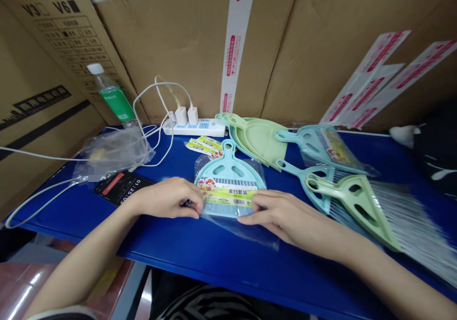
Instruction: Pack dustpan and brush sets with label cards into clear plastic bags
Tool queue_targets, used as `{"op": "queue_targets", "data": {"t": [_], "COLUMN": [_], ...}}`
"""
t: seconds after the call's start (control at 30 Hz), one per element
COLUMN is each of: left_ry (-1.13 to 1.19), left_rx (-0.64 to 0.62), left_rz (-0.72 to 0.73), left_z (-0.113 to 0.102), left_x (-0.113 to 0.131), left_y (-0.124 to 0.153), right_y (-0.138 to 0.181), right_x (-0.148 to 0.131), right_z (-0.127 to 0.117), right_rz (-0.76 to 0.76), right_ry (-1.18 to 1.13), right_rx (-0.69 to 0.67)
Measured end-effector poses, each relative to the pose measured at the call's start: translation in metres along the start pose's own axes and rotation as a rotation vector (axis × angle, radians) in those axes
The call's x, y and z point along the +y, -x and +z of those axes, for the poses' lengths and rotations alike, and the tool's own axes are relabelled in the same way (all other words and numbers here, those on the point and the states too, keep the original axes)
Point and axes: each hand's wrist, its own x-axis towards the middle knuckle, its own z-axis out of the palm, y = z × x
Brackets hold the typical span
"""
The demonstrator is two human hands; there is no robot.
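Observation:
A light-blue mini dustpan (228,170) lies in a clear plastic bag (246,232) on the blue table (200,248). A yellow-green label card (228,195) sits across its front. My left hand (167,198) pinches the bag's left edge beside the card. My right hand (278,210) rests on the bag's right side, fingers pressed on the plastic near the card's end.
Green dustpans (257,139) are stacked behind. Bagged blue brushes (321,144) and a green brush (360,205) with grey bristles lie right. Spare label cards (205,145), a power strip (194,127), a bottle (114,98), a black device (121,186) and cardboard boxes (178,39) surround.

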Motion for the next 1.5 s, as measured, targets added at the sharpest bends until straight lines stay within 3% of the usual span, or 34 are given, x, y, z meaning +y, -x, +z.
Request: {"op": "queue_targets", "data": {"t": [0.63,1.0,1.5], "left_ry": [-0.060,-0.120,-0.114], "left_rx": [-0.017,0.043,0.050], "left_rz": [-0.023,-0.079,-0.082], "left_z": [-0.001,0.005,0.006], "left_x": [0.004,0.003,0.004], "left_y": [-0.001,-0.001,-0.003], "right_y": [0.003,0.003,0.004], "right_x": [-0.001,-0.010,-0.010], "right_z": [0.001,-0.003,-0.003], "right_rz": [0.050,0.111,0.123], "right_ry": [-0.074,-0.081,-0.061], "right_rx": [0.039,0.081,0.032]}}
